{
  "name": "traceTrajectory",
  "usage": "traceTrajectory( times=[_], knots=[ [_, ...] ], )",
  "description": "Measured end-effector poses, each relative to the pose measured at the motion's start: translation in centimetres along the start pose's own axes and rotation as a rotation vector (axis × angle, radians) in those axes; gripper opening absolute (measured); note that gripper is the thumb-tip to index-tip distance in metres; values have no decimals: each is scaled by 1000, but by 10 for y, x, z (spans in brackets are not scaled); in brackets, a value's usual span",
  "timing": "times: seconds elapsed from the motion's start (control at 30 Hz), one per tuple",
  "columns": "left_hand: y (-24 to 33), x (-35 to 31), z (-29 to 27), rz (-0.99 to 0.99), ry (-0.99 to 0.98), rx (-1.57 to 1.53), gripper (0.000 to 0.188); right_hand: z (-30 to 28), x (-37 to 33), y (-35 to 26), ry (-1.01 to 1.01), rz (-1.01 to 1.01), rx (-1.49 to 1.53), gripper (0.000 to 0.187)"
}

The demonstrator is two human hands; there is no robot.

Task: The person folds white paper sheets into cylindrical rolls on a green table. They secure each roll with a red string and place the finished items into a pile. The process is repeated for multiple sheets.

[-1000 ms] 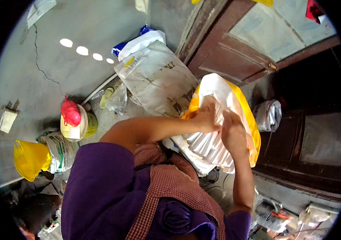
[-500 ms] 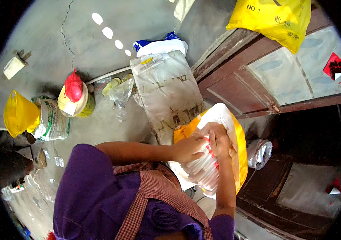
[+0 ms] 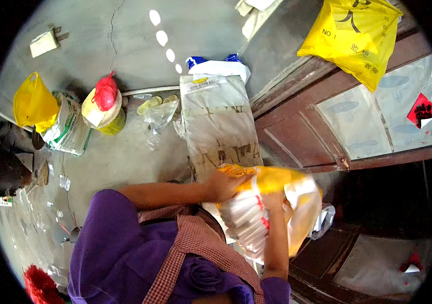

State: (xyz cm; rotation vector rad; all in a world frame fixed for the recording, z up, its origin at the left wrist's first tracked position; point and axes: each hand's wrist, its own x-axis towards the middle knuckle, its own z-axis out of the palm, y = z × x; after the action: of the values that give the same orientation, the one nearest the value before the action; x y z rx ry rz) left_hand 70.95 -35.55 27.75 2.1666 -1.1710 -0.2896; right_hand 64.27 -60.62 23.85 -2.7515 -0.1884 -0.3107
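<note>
A large yellow-and-white plastic bag [image 3: 302,190] stands in front of me with its mouth bunched. Inside it is a stack of thin, white, plastic-wrapped items [image 3: 246,223] crossed by red strips. At the bag's far left rim my left hand [image 3: 221,185] is closed on the yellow edge, its fingertips partly behind the plastic. My right hand [image 3: 275,200] reaches into the mouth above the stack, against the inner side of the bag. Blur and folds hide most of its fingers.
A tall, stained, pale package [image 3: 218,121] leans beyond the bag. To the left stand a bucket [image 3: 112,125] topped by a red bag and a printed sack [image 3: 69,129]. A brown door [image 3: 297,126] with a yellow bag [image 3: 352,43] above it is at the right.
My left hand has moved from the stack to the bag's far left rim. The bag's far edge has folded inward and down. My right hand has shifted slightly nearer, and the view has tilted.
</note>
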Motion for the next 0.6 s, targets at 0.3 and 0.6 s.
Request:
traceTrajectory(
  times=[0.3,0.6],
  knots=[
    [3,-49,11,-338,77,-375,93,-18,-3,-91,-91,-269,90,56],
    [-3,-35,12,-164,79,-659,82,-35,-42,-138,-2,-238,58,77]
  ],
)
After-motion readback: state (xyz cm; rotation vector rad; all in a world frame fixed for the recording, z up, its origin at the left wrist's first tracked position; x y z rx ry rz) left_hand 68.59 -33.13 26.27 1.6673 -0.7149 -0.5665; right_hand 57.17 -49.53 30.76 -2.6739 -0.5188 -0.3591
